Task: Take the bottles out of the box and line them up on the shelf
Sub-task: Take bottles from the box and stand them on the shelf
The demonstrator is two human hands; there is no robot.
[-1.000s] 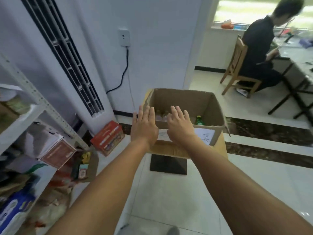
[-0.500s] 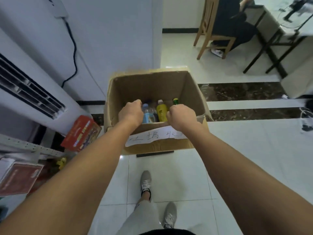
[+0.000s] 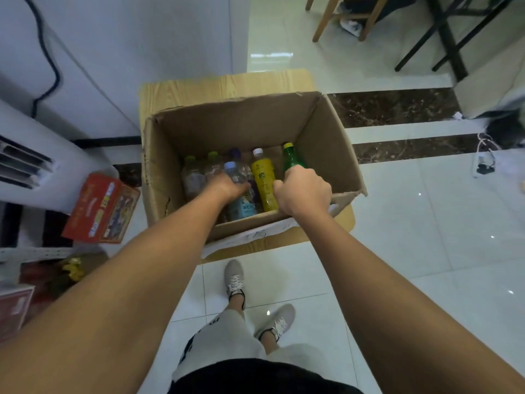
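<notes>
Six bottles countable in the box, all upright along its near side, box itself on a small wood-grain surface. Far left, only an edge of the shelf showing, near a red carton; nothing from the box on it yet. Half a second back, fists at the near rim; now well down inside. For the left hand: sunk among the bottles, fingers apparently curled round the blue-capped bottle, somewhat blurred. Next along, yellow bottle untouched, between the two hands. For the right hand: wrapped round the green bottle, neck and cap poking above the fist. Reach finished, then, and grasp made; first two bottles likely ready to lift out together. Nothing raised so far, by the look.
</notes>
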